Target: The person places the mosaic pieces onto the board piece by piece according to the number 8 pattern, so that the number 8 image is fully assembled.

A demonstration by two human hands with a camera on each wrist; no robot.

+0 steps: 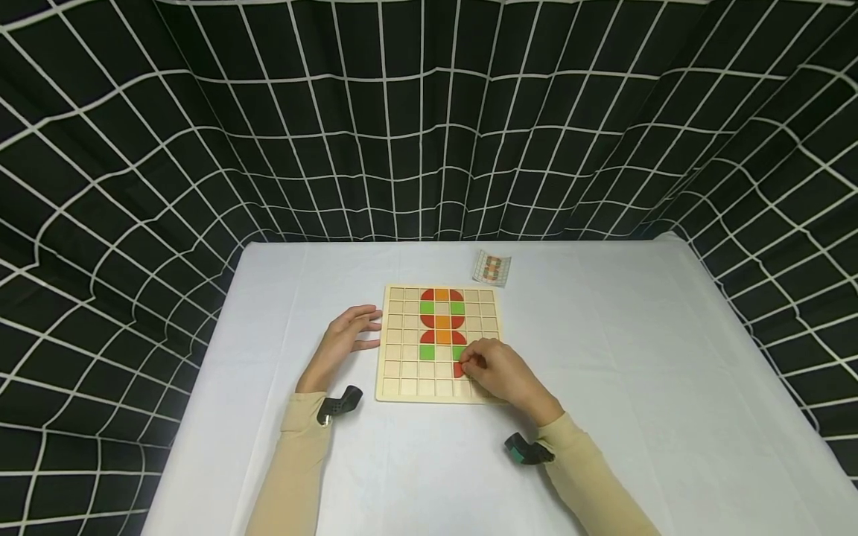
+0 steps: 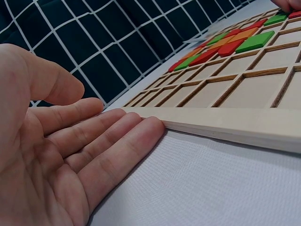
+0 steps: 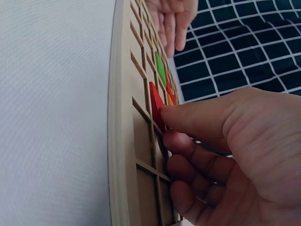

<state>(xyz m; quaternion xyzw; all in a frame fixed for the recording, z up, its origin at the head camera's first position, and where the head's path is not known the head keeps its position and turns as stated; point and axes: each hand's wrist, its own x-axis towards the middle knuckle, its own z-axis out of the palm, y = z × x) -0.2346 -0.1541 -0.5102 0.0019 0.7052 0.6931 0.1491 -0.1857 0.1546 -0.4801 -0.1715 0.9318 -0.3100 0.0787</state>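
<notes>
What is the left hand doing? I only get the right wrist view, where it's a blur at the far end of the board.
Observer: The left hand lies flat on the white tablecloth, straight fingers against the edge of the wooden grid board.
Reviewer: Holding any piece?
Observer: No, its palm is empty in the left wrist view.
Reviewer: How far along is the pattern?
Observer: Red, orange and green tiles fill the middle columns; the right hand pinches a red piece at the pattern's lower right.
</notes>
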